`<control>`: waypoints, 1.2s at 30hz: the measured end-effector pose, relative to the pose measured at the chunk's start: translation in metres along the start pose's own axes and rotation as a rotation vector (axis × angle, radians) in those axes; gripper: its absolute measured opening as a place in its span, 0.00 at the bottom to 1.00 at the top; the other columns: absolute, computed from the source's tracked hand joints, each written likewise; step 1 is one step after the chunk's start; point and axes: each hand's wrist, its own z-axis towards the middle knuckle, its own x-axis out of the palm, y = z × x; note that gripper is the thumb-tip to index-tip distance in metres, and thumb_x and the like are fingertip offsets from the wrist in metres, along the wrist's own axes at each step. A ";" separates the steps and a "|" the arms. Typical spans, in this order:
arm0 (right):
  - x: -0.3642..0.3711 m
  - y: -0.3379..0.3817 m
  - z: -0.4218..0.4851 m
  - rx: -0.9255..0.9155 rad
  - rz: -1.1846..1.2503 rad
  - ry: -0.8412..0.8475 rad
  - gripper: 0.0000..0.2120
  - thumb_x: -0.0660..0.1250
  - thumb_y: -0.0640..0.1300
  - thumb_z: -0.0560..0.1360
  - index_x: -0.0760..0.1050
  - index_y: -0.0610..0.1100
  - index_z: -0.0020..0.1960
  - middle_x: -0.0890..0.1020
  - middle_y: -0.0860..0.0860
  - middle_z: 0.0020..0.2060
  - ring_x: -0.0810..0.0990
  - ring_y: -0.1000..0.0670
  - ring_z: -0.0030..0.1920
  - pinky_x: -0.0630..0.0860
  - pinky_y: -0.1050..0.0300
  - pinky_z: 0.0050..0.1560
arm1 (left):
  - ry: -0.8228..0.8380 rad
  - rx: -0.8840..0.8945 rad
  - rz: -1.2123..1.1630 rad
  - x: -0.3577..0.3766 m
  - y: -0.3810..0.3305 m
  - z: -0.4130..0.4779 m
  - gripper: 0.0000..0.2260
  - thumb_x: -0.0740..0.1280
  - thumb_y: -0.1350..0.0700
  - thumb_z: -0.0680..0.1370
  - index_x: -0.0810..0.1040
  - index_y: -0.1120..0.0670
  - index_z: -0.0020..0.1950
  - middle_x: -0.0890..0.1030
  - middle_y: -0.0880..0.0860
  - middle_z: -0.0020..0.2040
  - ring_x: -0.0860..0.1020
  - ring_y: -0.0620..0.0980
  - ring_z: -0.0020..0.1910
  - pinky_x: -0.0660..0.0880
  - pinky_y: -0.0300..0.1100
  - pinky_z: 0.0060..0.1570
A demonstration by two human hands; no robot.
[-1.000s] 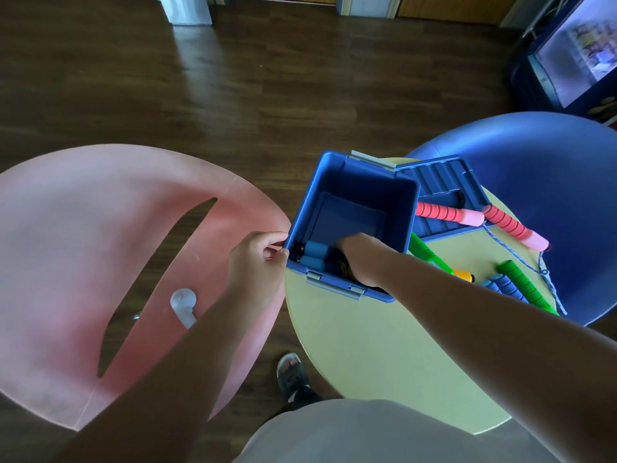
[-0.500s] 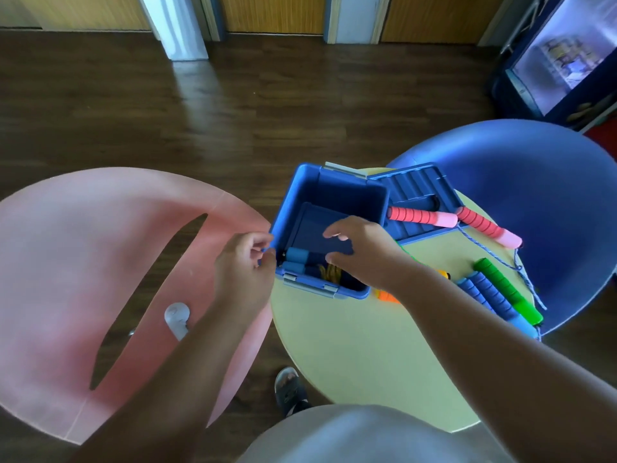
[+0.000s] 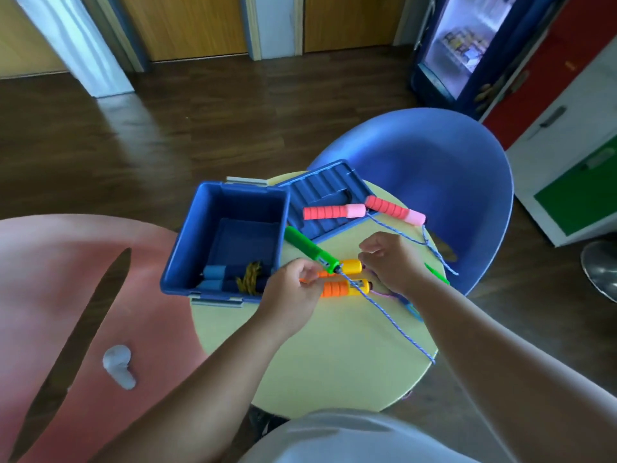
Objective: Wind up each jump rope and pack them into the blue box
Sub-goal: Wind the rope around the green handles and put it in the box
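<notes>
Both hands have left the blue plastic box, which sits at our round yellow worktop's left edge, one wound rope inside. Our left hand curls beside the green foam handle; our right hand curls right of the orange handles. We cannot tell either grip.

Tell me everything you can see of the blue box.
The blue box is a rectangular tub of smooth plastic, open and upright at the left edge of the yellow table. A grey latch hangs at its near end. Inside lie light blue foam handles and a wound yellow cord. Its lid lies beside its right wall. The left hand is by its near right corner; contact unclear.
</notes>
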 end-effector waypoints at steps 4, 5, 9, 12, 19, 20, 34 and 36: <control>-0.031 -0.044 0.019 0.082 -0.095 -0.077 0.06 0.70 0.39 0.77 0.82 0.43 0.54 0.85 0.46 0.51 0.82 0.42 0.55 0.76 0.52 0.54 | -0.064 -0.098 0.112 0.028 -0.003 0.046 0.10 0.68 0.55 0.78 0.80 0.47 0.58 0.81 0.49 0.52 0.80 0.49 0.46 0.71 0.38 0.37; -0.039 -0.056 0.024 0.102 -0.128 -0.103 0.08 0.69 0.38 0.77 0.82 0.43 0.55 0.85 0.46 0.53 0.82 0.42 0.55 0.75 0.53 0.53 | -0.075 -0.126 0.140 0.034 -0.004 0.057 0.11 0.67 0.55 0.78 0.80 0.46 0.59 0.81 0.51 0.53 0.80 0.51 0.46 0.69 0.39 0.34; -0.059 -0.100 0.041 0.116 -0.249 -0.064 0.17 0.66 0.35 0.76 0.82 0.47 0.61 0.81 0.45 0.59 0.79 0.43 0.53 0.72 0.57 0.48 | -0.129 -0.299 0.199 0.055 0.003 0.091 0.14 0.64 0.52 0.79 0.78 0.43 0.64 0.78 0.54 0.62 0.81 0.56 0.51 0.71 0.40 0.39; -0.063 -0.121 0.050 0.097 -0.324 0.053 0.20 0.66 0.35 0.76 0.79 0.49 0.65 0.79 0.45 0.62 0.75 0.47 0.48 0.70 0.58 0.42 | -0.168 -0.410 0.197 0.067 0.009 0.103 0.15 0.64 0.50 0.79 0.78 0.41 0.65 0.78 0.53 0.64 0.78 0.52 0.44 0.70 0.40 0.39; -0.059 -0.137 0.060 0.036 -0.373 0.154 0.25 0.62 0.30 0.73 0.78 0.53 0.62 0.79 0.45 0.58 0.79 0.44 0.44 0.79 0.52 0.39 | -0.279 -0.444 0.128 0.080 0.009 0.114 0.10 0.71 0.48 0.77 0.81 0.44 0.58 0.80 0.50 0.60 0.82 0.54 0.47 0.74 0.41 0.40; -0.059 -0.137 0.060 0.034 -0.369 0.154 0.26 0.61 0.29 0.72 0.78 0.53 0.62 0.79 0.45 0.57 0.80 0.43 0.44 0.80 0.50 0.40 | -0.283 -0.448 0.116 0.080 0.010 0.115 0.10 0.72 0.49 0.77 0.81 0.44 0.58 0.80 0.50 0.59 0.82 0.54 0.48 0.76 0.42 0.41; -0.100 -0.149 0.053 0.022 -0.123 -0.020 0.21 0.69 0.34 0.73 0.81 0.51 0.62 0.82 0.49 0.54 0.80 0.45 0.48 0.75 0.57 0.46 | -0.280 -0.245 -0.190 0.084 -0.007 0.069 0.11 0.73 0.49 0.71 0.80 0.33 0.47 0.84 0.48 0.53 0.86 0.50 0.46 0.85 0.51 0.43; -0.112 -0.152 0.042 0.031 -0.032 -0.068 0.20 0.70 0.34 0.72 0.82 0.50 0.61 0.84 0.51 0.52 0.81 0.48 0.49 0.73 0.59 0.49 | -0.232 -0.192 -0.277 0.089 -0.019 0.048 0.13 0.73 0.55 0.75 0.80 0.35 0.50 0.84 0.52 0.56 0.85 0.50 0.50 0.84 0.47 0.41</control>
